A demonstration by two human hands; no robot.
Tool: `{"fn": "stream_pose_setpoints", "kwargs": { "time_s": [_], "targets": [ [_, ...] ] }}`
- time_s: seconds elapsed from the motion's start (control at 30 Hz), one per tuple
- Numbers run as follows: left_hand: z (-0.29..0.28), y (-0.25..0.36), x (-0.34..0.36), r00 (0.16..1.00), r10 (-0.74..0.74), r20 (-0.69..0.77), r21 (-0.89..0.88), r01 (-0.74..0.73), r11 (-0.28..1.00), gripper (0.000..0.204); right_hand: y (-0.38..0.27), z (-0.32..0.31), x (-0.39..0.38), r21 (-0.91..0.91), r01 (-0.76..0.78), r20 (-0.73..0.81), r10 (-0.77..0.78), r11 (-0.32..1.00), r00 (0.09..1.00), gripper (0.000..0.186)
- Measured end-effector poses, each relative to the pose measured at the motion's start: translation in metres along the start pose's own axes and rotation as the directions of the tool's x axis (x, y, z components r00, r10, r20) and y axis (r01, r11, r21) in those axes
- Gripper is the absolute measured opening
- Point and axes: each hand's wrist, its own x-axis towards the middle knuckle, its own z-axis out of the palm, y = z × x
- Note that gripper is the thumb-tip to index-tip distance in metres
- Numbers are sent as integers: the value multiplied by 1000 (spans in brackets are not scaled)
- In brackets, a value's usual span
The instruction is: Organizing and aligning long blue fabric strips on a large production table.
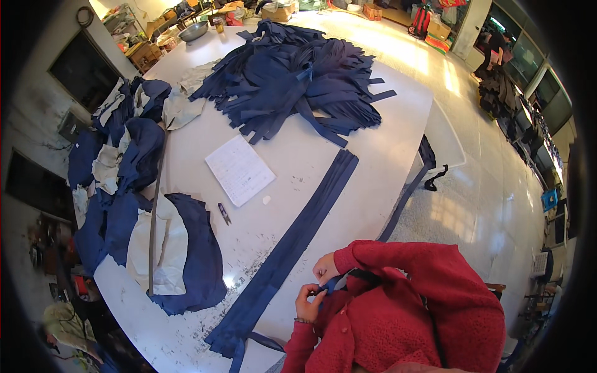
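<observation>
Close to my body at the table's near edge, my left hand [308, 303] pinches a dark blue fabric strip [331, 285]. My right hand [325, 268] is just above it, its fingers closed on the same strip. Part of the strip is hidden by my fingers and red sleeves. Beside my hands, a long flat stack of navy fabric strips [292, 245] runs diagonally over the white table [249, 217]. One loose strip end [266, 340] sticks out near its lower end.
A large heap of navy strips [280, 81] covers the far table. Left lie navy and white cut pieces [168, 248] under a long thin bar [157, 217]. A written notebook [240, 170] and thread snips [224, 213] rest mid-table. Right, a white bin [444, 140] adjoins the table.
</observation>
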Motion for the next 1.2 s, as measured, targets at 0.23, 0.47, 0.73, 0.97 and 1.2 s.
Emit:
{"fn": "stream_pose_setpoints", "kwargs": {
  "time_s": [0.23,0.47,0.73,0.97,1.2],
  "targets": [
    [-10,6,-8,952,-287,107,-70,295,953,19,-6,1,9,-103,11,41,-7,995,999,25],
    [-15,0,-6,973,-216,80,343,176,923,30,0,2,2,65,-6,120,-2,998,993,30],
    [-14,3,-15,952,-248,177,520,124,845,33,15,-7,-12,12,-12,65,11,1000,998,26],
    [-20,18,-18,942,-173,289,-40,192,981,25,25,-27,-27,22,-52,3,52,998,999,25],
    [-30,-5,7,927,-232,295,690,-38,723,34,13,-3,-23,-309,-155,-248,78,938,966,18]
  ]
}}
